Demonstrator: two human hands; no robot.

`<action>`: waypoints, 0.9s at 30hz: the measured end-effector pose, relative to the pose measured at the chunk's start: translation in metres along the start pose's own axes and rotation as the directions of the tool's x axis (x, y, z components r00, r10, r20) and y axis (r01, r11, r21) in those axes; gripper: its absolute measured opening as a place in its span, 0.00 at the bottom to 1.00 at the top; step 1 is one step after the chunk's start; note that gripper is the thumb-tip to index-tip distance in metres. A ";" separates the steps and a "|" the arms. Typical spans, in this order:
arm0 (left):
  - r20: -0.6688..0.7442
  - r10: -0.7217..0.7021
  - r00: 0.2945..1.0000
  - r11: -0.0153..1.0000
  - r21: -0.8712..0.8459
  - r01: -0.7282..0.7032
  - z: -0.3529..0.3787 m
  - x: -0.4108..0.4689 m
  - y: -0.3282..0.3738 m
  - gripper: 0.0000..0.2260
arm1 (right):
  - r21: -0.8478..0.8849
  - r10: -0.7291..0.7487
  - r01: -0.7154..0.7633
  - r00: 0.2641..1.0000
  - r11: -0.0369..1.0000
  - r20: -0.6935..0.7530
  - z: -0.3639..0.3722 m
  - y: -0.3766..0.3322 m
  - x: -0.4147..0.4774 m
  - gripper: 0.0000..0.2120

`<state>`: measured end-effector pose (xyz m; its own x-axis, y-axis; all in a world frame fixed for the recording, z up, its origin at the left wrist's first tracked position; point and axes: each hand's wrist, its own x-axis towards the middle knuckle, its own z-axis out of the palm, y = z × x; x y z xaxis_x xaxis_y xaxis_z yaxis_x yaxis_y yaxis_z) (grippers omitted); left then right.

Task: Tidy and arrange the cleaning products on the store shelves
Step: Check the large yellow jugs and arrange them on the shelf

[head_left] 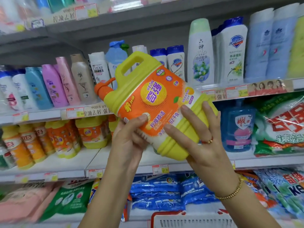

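A large yellow detergent jug point(153, 97) with an orange label, orange pump cap and moulded handle hangs tilted in front of the shelves, cap pointing left. My left hand point(130, 139) grips its lower left edge, thumb pressed on the label. My right hand point(202, 142) cups the jug's base from the right, fingers curled round its bottom. Smaller yellow and orange bottles of the same kind point(92, 132) stand on the middle shelf point(79, 160) behind and left of the jug.
Shampoo and body-wash bottles point(200, 53) fill the upper shelf. A blue bottle point(238, 125) and a green detergent bag point(279, 125) stand on the right of the middle shelf. Bagged powders point(158, 191) fill the lowest shelf. A white and red basket point(192, 219) sits at the bottom.
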<state>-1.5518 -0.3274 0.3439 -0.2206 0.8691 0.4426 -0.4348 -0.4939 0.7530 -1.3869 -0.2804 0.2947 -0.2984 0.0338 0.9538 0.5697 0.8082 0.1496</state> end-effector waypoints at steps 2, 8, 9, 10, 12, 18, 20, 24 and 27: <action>0.056 -0.013 0.998 0.999 0.039 0.011 -0.005 -0.002 0.004 0.32 | 0.021 -0.008 0.009 0.998 1.000 -0.069 0.001 0.000 -0.005 0.25; 0.263 -0.011 0.965 1.000 -0.021 0.017 -0.013 -0.014 0.014 0.32 | 0.415 0.191 -0.120 0.972 0.902 -0.136 0.007 -0.018 -0.007 0.25; 0.292 -0.010 0.956 1.000 -0.011 0.014 -0.012 -0.013 0.012 0.32 | 0.476 0.252 -0.167 0.960 0.864 -0.121 0.010 -0.024 -0.009 0.29; 0.293 -0.007 0.956 1.000 0.007 0.005 -0.011 -0.011 0.011 0.34 | 0.531 0.319 -0.223 0.943 0.818 -0.095 0.010 -0.031 -0.008 0.33; 0.222 -0.014 0.975 1.000 0.027 0.008 -0.011 -0.006 0.009 0.42 | 0.707 0.485 -0.346 0.874 0.617 0.005 0.010 -0.044 -0.007 0.35; 0.183 -0.015 0.983 0.991 0.136 -0.010 -0.031 0.003 0.011 0.45 | 0.907 0.661 -0.421 0.682 0.006 0.312 0.002 -0.053 0.006 0.30; 0.188 -0.020 0.982 0.990 0.142 -0.007 -0.036 0.003 0.012 0.39 | 0.920 0.582 -0.383 0.732 -0.080 0.355 0.004 -0.046 0.005 0.27; 0.194 -0.076 0.978 0.992 0.112 0.055 -0.039 0.002 0.013 0.39 | 0.870 0.550 -0.395 0.675 -0.294 0.492 0.010 -0.033 0.004 0.32; 0.146 -0.025 0.989 0.994 0.105 0.010 -0.037 0.001 0.010 0.41 | 0.892 0.642 -0.429 0.645 -0.143 0.414 0.010 -0.028 0.005 0.40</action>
<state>-1.5885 -0.3308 0.3340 -0.0795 0.8682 0.4898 -0.3428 -0.4852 0.8044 -1.4124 -0.2970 0.2929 -0.1437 0.7841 0.6038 -0.6361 0.3942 -0.6633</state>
